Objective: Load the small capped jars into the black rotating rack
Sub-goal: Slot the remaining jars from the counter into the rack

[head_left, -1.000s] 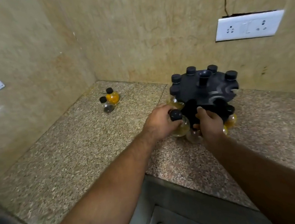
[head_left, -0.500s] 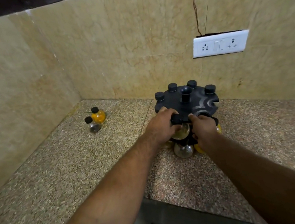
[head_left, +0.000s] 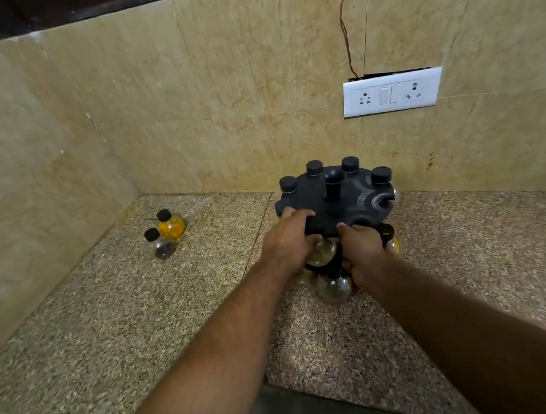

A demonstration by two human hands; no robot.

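The black rotating rack [head_left: 349,198] stands by the back wall, with several capped jars in its far slots. My left hand [head_left: 287,244] grips a small clear jar [head_left: 321,253] by its neck at the rack's front rim. To the right of it, my right hand [head_left: 362,247] holds the rack's front edge, thumb on top. Another clear jar [head_left: 335,289] hangs in the lower tier below my hands, and a yellowish one [head_left: 393,246] at the right. Two loose jars stand near the left corner, a yellow one [head_left: 172,227] and a clear one [head_left: 163,249] with dark contents.
The speckled granite counter [head_left: 142,324] runs from the left wall to the right. A white socket plate [head_left: 392,92] sits on the back wall above the rack, with a thin wire rising from it. The counter's front edge [head_left: 320,392] lies below my forearms.
My left hand has carried the clear jar from in front of the rack up to its front rim. My right hand stayed on the rack. The view has tilted upward.
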